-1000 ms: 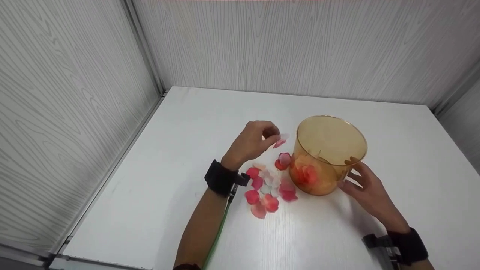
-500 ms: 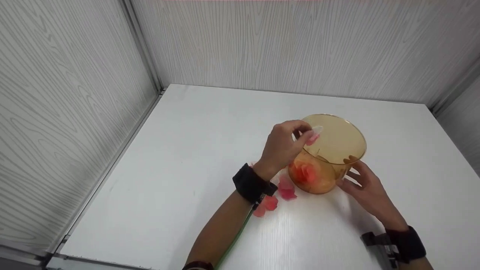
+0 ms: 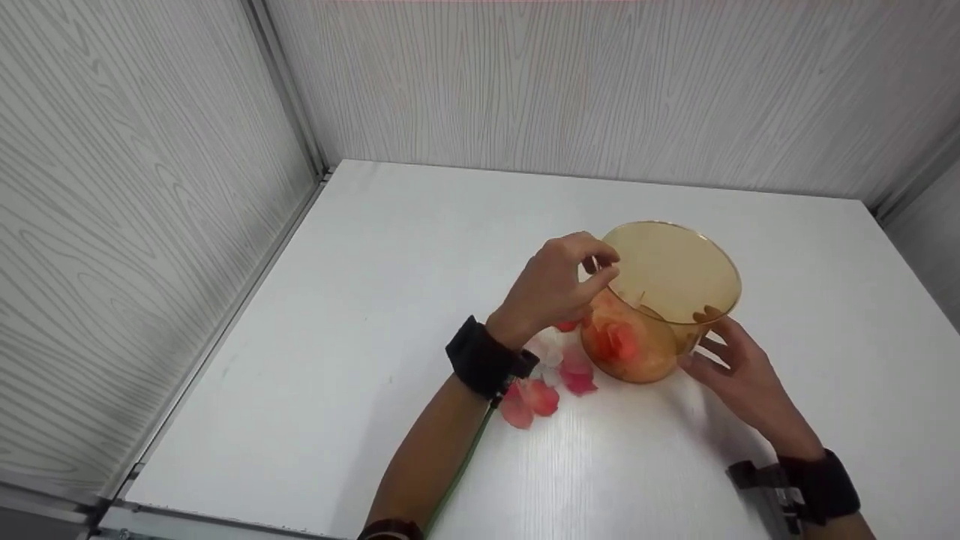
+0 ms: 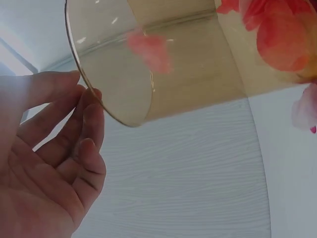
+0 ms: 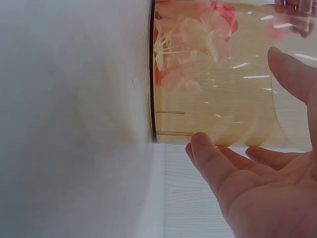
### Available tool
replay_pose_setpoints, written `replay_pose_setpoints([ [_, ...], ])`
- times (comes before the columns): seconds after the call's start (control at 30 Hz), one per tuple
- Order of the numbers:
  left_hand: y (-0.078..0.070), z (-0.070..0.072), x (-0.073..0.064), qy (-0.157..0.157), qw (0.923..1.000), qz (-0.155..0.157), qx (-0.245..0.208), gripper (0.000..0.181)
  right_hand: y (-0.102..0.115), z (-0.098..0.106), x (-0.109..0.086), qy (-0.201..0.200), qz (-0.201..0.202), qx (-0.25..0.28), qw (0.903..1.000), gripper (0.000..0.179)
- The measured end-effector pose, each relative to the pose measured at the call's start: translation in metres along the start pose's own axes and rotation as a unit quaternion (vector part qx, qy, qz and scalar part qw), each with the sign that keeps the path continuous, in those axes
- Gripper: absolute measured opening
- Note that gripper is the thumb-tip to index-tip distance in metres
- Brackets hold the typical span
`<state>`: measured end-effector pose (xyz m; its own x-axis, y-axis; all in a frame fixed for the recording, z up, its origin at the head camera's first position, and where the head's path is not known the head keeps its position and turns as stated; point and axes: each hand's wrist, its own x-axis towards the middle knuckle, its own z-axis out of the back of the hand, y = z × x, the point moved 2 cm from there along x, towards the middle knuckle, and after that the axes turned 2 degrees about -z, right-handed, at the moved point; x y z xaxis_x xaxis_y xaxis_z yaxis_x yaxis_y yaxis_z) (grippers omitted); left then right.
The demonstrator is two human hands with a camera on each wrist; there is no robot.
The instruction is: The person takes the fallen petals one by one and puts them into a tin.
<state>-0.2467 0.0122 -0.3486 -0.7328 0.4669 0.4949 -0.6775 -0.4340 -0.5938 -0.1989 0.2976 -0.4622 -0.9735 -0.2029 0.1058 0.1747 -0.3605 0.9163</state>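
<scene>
A see-through amber container [image 3: 679,274] stands upright on the white table, with pink and red petals [image 3: 616,341] gathered low inside. My left hand [image 3: 559,277] is at its left rim, thumb and forefinger apart and nothing between them. In the left wrist view, a pink petal [image 4: 151,52] shows through the container just beyond the rim, apart from the fingers. My right hand [image 3: 750,379] steadies the container from the right, thumb and fingers around its wall. Loose flower petals [image 3: 577,371], pink, red and white, lie left of the container, partly hidden by my left wrist.
Grey wood-grain panels [image 3: 517,90] enclose the white table [image 3: 375,300] at the back and sides. Black straps [image 3: 484,360] circle both wrists. A green cable [image 3: 465,465] runs along the left forearm.
My left hand has carried a petal rightward to the container's rim and let go of it, then drawn slightly back left. The right hand has stayed on the container.
</scene>
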Motion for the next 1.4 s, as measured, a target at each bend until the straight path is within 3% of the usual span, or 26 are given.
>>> replay_pose_setpoints([
  [0.13, 0.013, 0.012, -0.002, 0.03, 0.9991, 0.029, 0.001, 0.022, 0.0, 0.0, 0.0, 0.0, 0.003, 0.022, 0.9998, 0.078],
  [0.3, 0.039, 0.015, -0.009, 0.076, 0.9895, 0.113, 0.049, 0.022, 0.001, 0.0, -0.001, 0.006, 0.012, 0.049, 0.9987, 0.079],
  [0.63, 0.077, -0.026, -0.016, 0.12, 0.9644, 0.209, 0.109, 0.029, 0.001, 0.0, -0.002, 0.003, 0.001, 0.043, 0.9991, 0.079],
  [0.9, 0.089, -0.042, -0.02, 0.135, 0.9606, 0.228, 0.083, 0.02, 0.001, -0.001, -0.002, 0.0, 0.011, 0.047, 0.9988, 0.077],
  [1.03, 0.089, -0.032, -0.021, 0.157, 0.9542, 0.245, 0.069, 0.014, 0.0, -0.002, -0.001, 0.0, 0.016, 0.058, 0.9982, 0.077],
  [1.2, 0.084, -0.006, -0.02, 0.191, 0.9414, 0.268, 0.073, 0.019, -0.002, 0.0, 0.0, -0.002, 0.017, 0.053, 0.9985, 0.077],
  [1.3, 0.078, 0.01, -0.018, 0.185, 0.9467, 0.254, 0.071, 0.019, -0.001, 0.001, 0.0, -0.003, 0.012, 0.045, 0.9989, 0.077],
  [1.4, 0.067, 0.025, -0.015, 0.155, 0.9602, 0.224, 0.063, 0.019, 0.0, 0.001, 0.0, -0.001, 0.006, 0.041, 0.9991, 0.077],
])
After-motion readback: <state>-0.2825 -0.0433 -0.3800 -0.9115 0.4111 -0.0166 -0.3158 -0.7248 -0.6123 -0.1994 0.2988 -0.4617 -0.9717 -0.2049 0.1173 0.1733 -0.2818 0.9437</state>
